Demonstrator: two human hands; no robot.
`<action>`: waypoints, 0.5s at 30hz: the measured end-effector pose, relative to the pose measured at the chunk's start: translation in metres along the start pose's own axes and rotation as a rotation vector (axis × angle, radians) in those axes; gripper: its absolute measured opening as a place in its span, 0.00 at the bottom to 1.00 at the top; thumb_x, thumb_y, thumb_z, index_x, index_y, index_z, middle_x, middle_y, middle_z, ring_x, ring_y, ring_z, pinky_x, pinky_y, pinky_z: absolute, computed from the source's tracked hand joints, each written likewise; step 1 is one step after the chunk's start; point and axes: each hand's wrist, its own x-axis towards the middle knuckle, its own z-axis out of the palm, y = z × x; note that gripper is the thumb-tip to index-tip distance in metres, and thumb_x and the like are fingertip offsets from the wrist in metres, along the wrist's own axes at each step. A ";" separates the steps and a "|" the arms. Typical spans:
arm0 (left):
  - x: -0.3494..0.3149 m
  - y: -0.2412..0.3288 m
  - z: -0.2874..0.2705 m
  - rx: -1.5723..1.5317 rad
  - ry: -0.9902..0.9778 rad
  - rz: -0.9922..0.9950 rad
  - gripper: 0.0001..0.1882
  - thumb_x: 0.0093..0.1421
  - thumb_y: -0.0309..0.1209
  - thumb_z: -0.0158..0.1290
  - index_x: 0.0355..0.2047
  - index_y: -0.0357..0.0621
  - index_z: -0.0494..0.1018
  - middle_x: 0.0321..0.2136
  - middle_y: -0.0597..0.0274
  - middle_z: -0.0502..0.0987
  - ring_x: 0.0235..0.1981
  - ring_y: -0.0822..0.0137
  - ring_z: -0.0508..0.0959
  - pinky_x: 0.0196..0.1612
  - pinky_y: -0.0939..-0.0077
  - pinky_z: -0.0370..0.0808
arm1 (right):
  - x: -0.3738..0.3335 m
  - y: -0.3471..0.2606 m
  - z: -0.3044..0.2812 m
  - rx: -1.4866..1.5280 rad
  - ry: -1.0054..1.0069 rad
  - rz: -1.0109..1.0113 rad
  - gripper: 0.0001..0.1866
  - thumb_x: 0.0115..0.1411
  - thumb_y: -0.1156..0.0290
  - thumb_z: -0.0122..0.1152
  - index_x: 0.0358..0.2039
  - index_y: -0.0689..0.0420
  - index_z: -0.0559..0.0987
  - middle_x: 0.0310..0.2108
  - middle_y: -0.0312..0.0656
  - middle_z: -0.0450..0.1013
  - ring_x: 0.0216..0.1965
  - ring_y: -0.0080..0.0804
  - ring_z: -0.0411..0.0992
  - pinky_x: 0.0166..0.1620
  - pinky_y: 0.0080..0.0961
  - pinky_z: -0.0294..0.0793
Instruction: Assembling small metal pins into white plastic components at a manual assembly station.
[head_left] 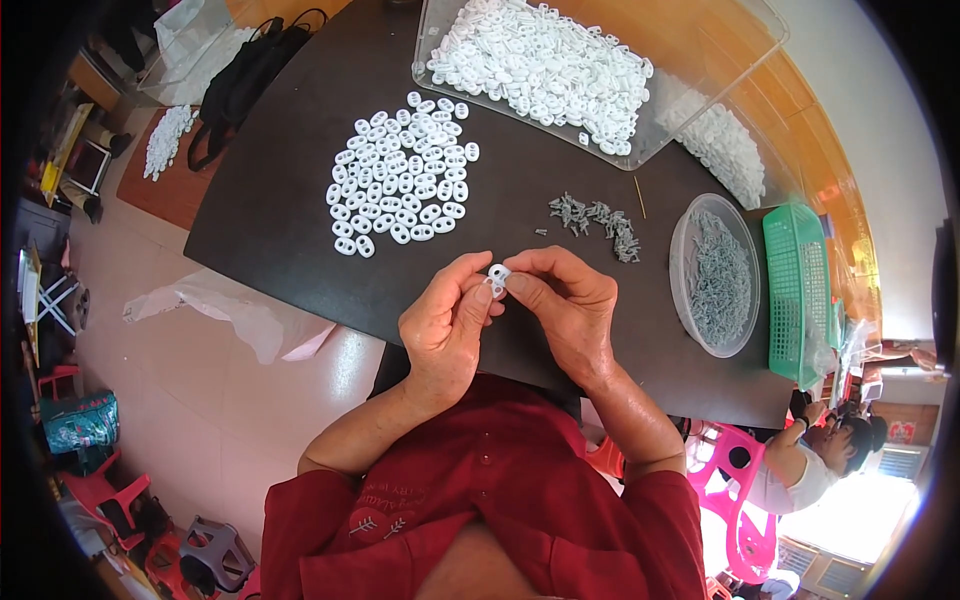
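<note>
Between the fingertips of both hands, just above the table's near edge, is a small white two-holed plastic piece (498,272). My left hand (441,328) pinches it from the left, thumb and fingers closed. From the other side my right hand (572,312) grips it between thumb and index finger. Whether a screw sits in its holes is hidden by the fingers. Ahead to the left lies a spread of like white oval pieces (398,190). Small grey screws (597,217) lie in a loose heap beyond my right hand.
A clear bin (428,80) full of white pieces stands at the back. To the right are a round tub (680,290) of grey screws and a green basket (785,300). A thin brass-coloured stick (640,197) lies nearby. Another person (800,465) sits at the far right.
</note>
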 end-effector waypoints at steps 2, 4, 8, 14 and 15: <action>0.000 -0.001 0.003 -0.036 0.061 0.044 0.14 0.62 0.21 0.48 0.48 0.34 0.68 0.28 0.63 0.75 0.26 0.79 0.72 0.29 0.87 0.71 | -0.001 -0.003 0.003 -0.042 0.010 -0.013 0.07 0.56 0.83 0.58 0.36 0.66 0.78 0.32 0.36 0.74 0.34 0.19 0.72 0.40 0.16 0.72; -0.001 0.000 0.006 -0.071 0.079 0.044 0.13 0.62 0.21 0.48 0.48 0.33 0.69 0.28 0.63 0.75 0.26 0.78 0.72 0.30 0.87 0.71 | -0.001 -0.004 0.004 -0.082 0.019 -0.024 0.06 0.56 0.83 0.58 0.36 0.66 0.78 0.32 0.36 0.74 0.34 0.19 0.71 0.39 0.16 0.72; 0.000 0.002 0.009 -0.139 0.106 0.036 0.13 0.63 0.21 0.47 0.48 0.33 0.69 0.28 0.64 0.74 0.27 0.78 0.72 0.30 0.87 0.71 | -0.001 -0.003 0.004 -0.213 0.008 -0.137 0.06 0.56 0.83 0.57 0.35 0.64 0.77 0.31 0.36 0.72 0.32 0.18 0.70 0.37 0.15 0.70; 0.000 -0.003 0.006 -0.160 0.078 0.002 0.13 0.63 0.21 0.47 0.47 0.32 0.70 0.30 0.64 0.74 0.28 0.78 0.72 0.33 0.86 0.72 | -0.005 -0.005 0.009 -0.273 -0.021 -0.175 0.11 0.53 0.84 0.60 0.38 0.63 0.76 0.33 0.37 0.71 0.31 0.20 0.70 0.35 0.16 0.70; 0.000 -0.002 0.007 -0.161 0.076 0.001 0.13 0.63 0.21 0.47 0.47 0.32 0.70 0.30 0.64 0.74 0.28 0.78 0.72 0.33 0.86 0.72 | -0.006 -0.004 0.009 -0.307 -0.017 -0.193 0.13 0.52 0.84 0.61 0.39 0.62 0.75 0.34 0.38 0.70 0.31 0.21 0.71 0.34 0.17 0.71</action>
